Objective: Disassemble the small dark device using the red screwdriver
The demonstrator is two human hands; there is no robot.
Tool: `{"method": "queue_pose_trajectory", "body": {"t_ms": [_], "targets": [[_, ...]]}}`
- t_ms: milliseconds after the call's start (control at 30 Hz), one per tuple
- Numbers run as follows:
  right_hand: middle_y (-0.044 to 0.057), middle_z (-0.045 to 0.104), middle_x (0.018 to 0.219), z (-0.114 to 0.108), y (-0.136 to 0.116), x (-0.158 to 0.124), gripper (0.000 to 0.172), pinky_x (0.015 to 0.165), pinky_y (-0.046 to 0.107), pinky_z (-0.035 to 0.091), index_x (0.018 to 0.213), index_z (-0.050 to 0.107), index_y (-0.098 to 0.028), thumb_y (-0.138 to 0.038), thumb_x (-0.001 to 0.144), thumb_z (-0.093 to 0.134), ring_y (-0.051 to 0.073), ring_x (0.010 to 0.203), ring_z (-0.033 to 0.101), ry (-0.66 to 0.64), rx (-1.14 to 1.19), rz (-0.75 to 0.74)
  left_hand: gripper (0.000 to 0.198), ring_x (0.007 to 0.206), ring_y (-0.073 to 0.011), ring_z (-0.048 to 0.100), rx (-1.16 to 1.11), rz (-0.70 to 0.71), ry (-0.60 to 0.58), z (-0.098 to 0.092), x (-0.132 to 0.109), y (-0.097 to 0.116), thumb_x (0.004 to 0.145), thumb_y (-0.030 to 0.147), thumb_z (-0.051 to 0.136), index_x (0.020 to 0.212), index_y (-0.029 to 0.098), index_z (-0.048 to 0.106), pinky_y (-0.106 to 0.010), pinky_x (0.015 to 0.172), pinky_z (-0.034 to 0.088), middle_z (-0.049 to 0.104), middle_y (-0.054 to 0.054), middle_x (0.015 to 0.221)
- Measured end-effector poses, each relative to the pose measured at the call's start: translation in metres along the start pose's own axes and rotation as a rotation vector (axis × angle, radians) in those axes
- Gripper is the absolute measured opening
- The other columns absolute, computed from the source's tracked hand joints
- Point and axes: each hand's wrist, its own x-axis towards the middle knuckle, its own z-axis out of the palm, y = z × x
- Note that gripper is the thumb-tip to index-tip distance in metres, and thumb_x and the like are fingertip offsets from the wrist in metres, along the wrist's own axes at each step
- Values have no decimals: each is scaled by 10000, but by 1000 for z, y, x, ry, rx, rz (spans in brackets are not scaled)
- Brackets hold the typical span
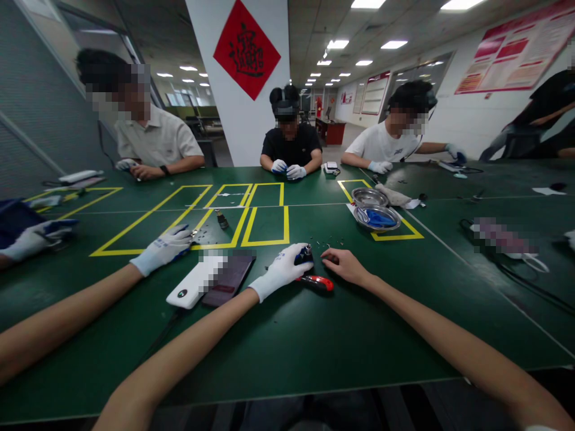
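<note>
1. Grips a small dark part in the white-gloved left hand, fingers clenched round it and pressing it down on the worktop, seemingly to steady it for fine work.
2. Reaches in with the bare right hand, fingertips bunched just beside the part; cannot tell whether they pinch anything.
3. Sets the part near the middle of the worktop, just short of the yellow tape boxes, well apart from the near edge.
4. Shows it stubby, dark and glossy, with a pale glint on top; too small to tell more.
5. Keeps a red knife flat between the hands, likely for quick reach; tiny specks beyond.
6. Has a dark phone and white power bank touching, left of the glove; a neighbour's gloved hand farther left; two metal dishes toward the far right.
</note>
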Motion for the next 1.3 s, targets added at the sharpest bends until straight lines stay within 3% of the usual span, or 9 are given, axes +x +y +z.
{"method": "queue_pose_trajectory", "body": {"t_ms": [100,267,433,533,700,800,1067,1300], "targets": [[23,676,803,6,2,8,211,643,285,450,989,661,-216,-314,836,554,157,683,594,13,-2,-7,367,976,-221,609,-59,-20,-66,3,12,3,767,317,604,1125,250,558,-350,866,480,648,-35,1051],[12,654,737,10,7,16,198,614,275,435,957,660,-204,-312,843,540,149,639,578,83,25,-12,327,971,-224,604,-92,-63,-7,5,18,-5,751,286,604,1073,244,566,-351,851,476,650,-34,1033],[27,659,762,-7,27,26,215,626,273,445,950,658,-180,-317,853,522,154,653,585,328,25,42,253,881,-218,603,-164,-151,60,8,24,-21,776,321,579,1005,214,592,-360,832,466,652,-43,944],[43,675,800,-20,44,37,199,663,272,454,902,682,-166,-294,835,545,160,694,601,377,-62,88,248,887,-217,602,-365,-229,134,12,33,-32,765,331,604,959,176,606,-366,876,450,655,-65,935],[49,689,843,-28,59,60,173,696,262,449,882,716,-177,-269,811,587,164,756,611,207,-224,91,329,822,-191,627,-978,-407,219,22,45,-40,742,352,659,983,143,577,-381,846,485,646,-86,936],[49,692,865,-24,56,74,178,704,257,447,895,723,-189,-275,819,587,167,780,616,119,-277,84,369,791,-171,639,-1205,-447,218,26,46,-41,713,345,706,993,148,570,-365,823,504,645,-81,931],[54,671,916,-3,36,107,191,704,258,452,939,718,-222,-325,838,592,184,835,618,-40,-440,19,475,763,-159,645,-1143,-499,177,17,40,-25,657,310,767,1063,155,576,-269,682,520,671,-82,953],[97,655,968,5,15,112,161,712,264,470,898,698,-204,-229,864,542,214,887,624,-133,-622,-56,476,684,-145,634,-1046,-468,194,19,38,-22,676,345,748,1076,166,564,-222,543,497,673,-71,917]]}}
